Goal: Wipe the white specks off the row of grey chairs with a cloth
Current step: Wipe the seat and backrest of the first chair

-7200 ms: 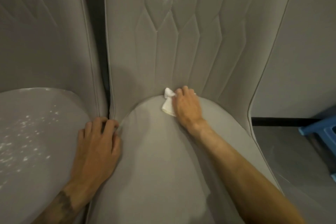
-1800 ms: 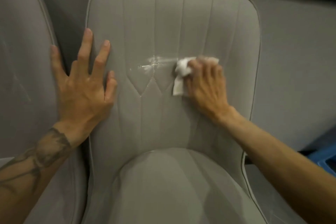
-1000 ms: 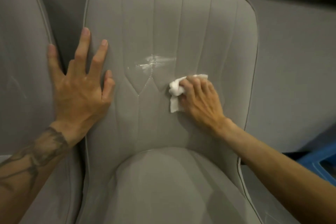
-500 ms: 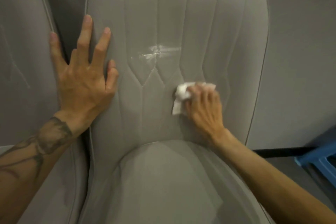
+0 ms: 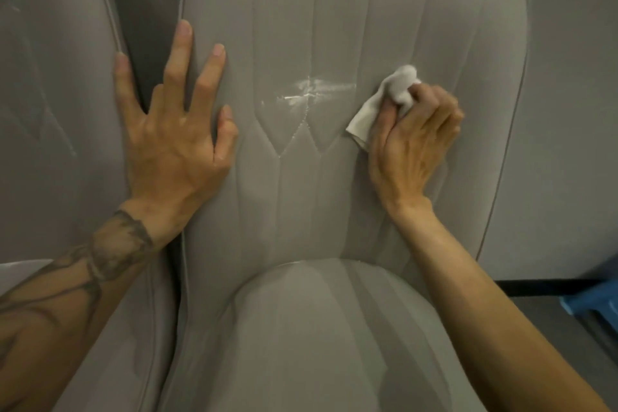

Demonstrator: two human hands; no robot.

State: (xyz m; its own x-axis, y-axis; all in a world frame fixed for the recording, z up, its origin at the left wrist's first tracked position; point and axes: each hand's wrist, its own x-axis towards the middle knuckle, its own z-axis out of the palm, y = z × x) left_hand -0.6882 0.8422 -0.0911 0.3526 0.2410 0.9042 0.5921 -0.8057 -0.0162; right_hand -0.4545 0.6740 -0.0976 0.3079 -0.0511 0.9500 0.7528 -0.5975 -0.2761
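Beyond the seat, the left hand presses flat, fingers spread, on the chair back, likely bracing it, while the right hand curls round the bunched cloth just right of the white specks.

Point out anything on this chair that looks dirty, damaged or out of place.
A white smear streaks the middle of the grey chair's backrest, across the stitched seams; it stands out against the plain fabric. The cloth gripped in the right hand sits just right of it, not on it. Nothing else looks odd.
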